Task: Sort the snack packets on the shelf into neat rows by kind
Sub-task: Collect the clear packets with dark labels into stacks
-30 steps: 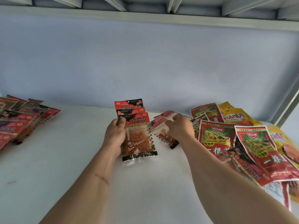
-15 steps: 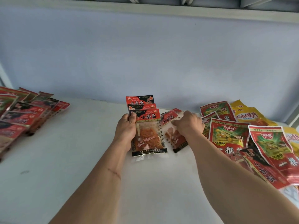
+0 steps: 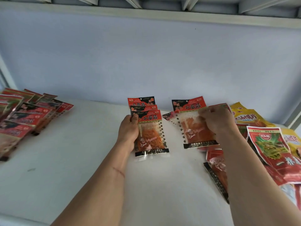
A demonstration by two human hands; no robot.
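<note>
Toward the back edge of the white shelf (image 3: 73,160), the left hand (image 3: 128,132) is gripping a small started row of red-and-black clear-window snack packets (image 3: 149,128) while the right hand (image 3: 216,121) is pinching one more matching packet (image 3: 193,126) just beside it, with the jumbled red, green and yellow foil packets (image 3: 268,144) at the right edge seemingly waiting unsorted

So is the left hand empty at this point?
No, the left hand grips a small stack of red-and-black packets with clear windows, its thumb pressed on the top one's header.
</note>
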